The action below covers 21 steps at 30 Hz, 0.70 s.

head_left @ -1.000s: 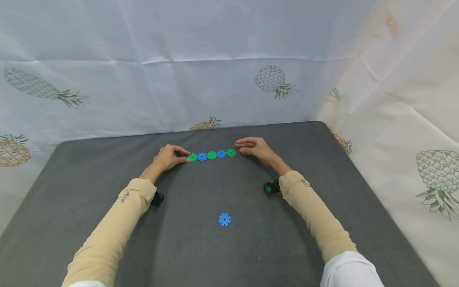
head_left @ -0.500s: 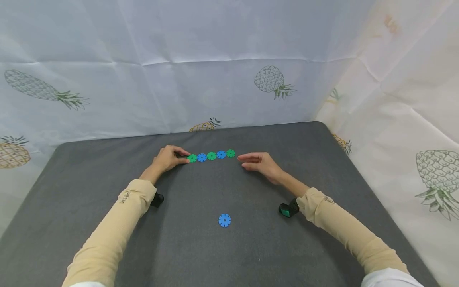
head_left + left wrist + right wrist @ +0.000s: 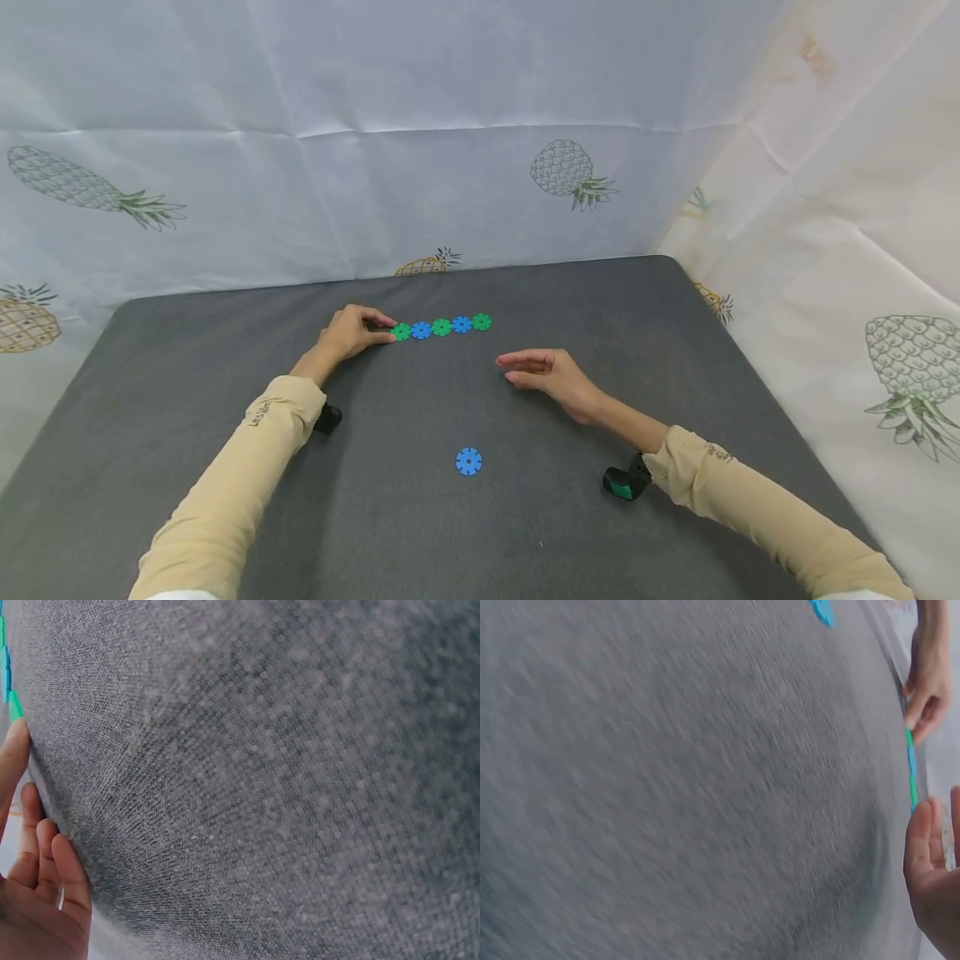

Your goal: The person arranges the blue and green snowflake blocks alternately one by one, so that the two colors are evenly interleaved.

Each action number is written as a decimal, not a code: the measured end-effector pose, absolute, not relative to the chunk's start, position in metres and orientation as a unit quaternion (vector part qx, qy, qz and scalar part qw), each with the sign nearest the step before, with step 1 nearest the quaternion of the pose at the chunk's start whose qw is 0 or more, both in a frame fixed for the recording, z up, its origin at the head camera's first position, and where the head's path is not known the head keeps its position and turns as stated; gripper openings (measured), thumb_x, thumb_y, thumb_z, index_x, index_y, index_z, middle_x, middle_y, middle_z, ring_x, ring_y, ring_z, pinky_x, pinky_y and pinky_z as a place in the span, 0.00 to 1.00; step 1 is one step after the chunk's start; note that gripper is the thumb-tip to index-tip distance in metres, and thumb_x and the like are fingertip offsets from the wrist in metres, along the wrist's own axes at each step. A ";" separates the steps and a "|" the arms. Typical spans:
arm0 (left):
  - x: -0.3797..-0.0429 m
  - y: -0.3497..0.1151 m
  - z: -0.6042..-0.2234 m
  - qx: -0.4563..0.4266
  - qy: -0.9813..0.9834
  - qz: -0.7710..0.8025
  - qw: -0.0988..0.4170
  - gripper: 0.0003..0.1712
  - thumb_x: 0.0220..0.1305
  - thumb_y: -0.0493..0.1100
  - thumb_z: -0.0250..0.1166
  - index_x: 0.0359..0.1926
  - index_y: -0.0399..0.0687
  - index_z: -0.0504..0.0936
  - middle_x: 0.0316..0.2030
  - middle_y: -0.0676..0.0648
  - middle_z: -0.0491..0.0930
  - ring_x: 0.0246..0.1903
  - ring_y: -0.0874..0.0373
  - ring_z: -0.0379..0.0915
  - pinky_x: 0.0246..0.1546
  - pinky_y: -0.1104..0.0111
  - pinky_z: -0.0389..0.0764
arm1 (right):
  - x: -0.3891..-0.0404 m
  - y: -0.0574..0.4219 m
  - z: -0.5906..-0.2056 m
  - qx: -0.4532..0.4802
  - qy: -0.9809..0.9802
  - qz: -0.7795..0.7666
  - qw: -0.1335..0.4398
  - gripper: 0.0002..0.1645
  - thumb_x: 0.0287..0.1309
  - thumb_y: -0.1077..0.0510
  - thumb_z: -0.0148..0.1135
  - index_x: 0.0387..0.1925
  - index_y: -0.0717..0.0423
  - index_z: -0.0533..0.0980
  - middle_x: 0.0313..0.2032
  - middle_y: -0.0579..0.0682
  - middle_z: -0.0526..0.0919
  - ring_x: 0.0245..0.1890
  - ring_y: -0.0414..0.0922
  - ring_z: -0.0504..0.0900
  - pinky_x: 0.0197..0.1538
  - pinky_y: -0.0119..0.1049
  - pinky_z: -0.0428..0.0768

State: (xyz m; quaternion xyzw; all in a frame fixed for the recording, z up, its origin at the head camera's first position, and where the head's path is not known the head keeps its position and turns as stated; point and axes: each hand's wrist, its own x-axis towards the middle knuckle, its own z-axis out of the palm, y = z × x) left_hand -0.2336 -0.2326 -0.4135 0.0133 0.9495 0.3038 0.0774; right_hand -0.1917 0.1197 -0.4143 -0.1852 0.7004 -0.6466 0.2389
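Note:
Several flat notched discs lie in a joined row near the back of the table, green and blue by turns. My left hand (image 3: 348, 332) pinches the green disc (image 3: 401, 332) at the row's left end between thumb and forefinger. At the right end lies another green disc (image 3: 482, 322). In front of that end and to its right, my right hand (image 3: 558, 382) hovers over the table, fingers loosely extended, holding nothing. A single blue disc (image 3: 468, 462) lies apart, nearer the front. The right wrist view catches the left hand (image 3: 930, 682) on the row's end.
A dark grey cloth covers the table (image 3: 405, 533), whose rounded corners show at the back. White curtains (image 3: 420, 192) with printed pineapples hang behind it and along its right side. Each wrist carries a small black camera (image 3: 626, 482).
My right hand has drawn away from the row's right end, coming toward the front and slightly right. The left hand keeps its pinch in the same place, and the discs have not visibly moved.

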 end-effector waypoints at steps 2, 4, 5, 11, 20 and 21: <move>-0.233 -0.233 -0.414 0.015 0.950 0.303 0.077 0.17 0.60 0.47 0.69 0.50 0.48 0.85 0.49 0.42 0.80 0.36 0.51 0.73 0.41 0.52 0.68 | -0.186 0.119 -0.413 -0.180 0.696 -0.651 0.243 0.21 0.61 0.68 0.60 0.56 0.69 0.74 0.57 0.64 0.76 0.56 0.60 0.75 0.52 0.39 0.78; -0.233 -0.233 -0.413 0.016 0.950 0.303 0.076 0.17 0.60 0.47 0.69 0.50 0.48 0.85 0.49 0.42 0.80 0.37 0.51 0.73 0.41 0.52 0.68 | -0.181 0.118 -0.413 -0.179 0.694 -0.652 0.246 0.21 0.61 0.68 0.60 0.56 0.69 0.74 0.57 0.64 0.76 0.56 0.60 0.75 0.52 0.38 0.78; -0.233 -0.233 -0.413 0.016 0.950 0.303 0.076 0.17 0.60 0.47 0.69 0.50 0.48 0.85 0.49 0.42 0.80 0.37 0.51 0.73 0.41 0.51 0.67 | -0.179 0.117 -0.412 -0.178 0.693 -0.653 0.248 0.21 0.61 0.68 0.60 0.56 0.69 0.74 0.57 0.64 0.76 0.56 0.60 0.75 0.52 0.37 0.78; -0.234 -0.232 -0.412 0.011 0.949 0.304 0.079 0.17 0.60 0.47 0.69 0.50 0.49 0.85 0.49 0.42 0.80 0.37 0.51 0.73 0.44 0.48 0.67 | -0.165 0.116 -0.410 -0.182 0.683 -0.657 0.263 0.21 0.61 0.67 0.61 0.56 0.69 0.75 0.57 0.66 0.75 0.56 0.60 0.75 0.52 0.37 0.78; -0.234 -0.233 -0.412 0.011 0.949 0.304 0.081 0.17 0.61 0.47 0.69 0.50 0.49 0.85 0.50 0.42 0.80 0.38 0.50 0.73 0.47 0.45 0.65 | -0.153 0.116 -0.415 -0.182 0.675 -0.658 0.280 0.21 0.61 0.66 0.61 0.56 0.69 0.75 0.57 0.65 0.76 0.54 0.54 0.78 0.51 0.36 0.78; -0.234 -0.233 -0.412 0.010 0.949 0.304 0.082 0.17 0.61 0.47 0.69 0.50 0.49 0.85 0.50 0.42 0.80 0.38 0.50 0.73 0.47 0.45 0.65 | -0.151 0.116 -0.416 -0.180 0.676 -0.657 0.281 0.21 0.61 0.66 0.61 0.56 0.69 0.75 0.57 0.64 0.76 0.53 0.53 0.79 0.51 0.36 0.78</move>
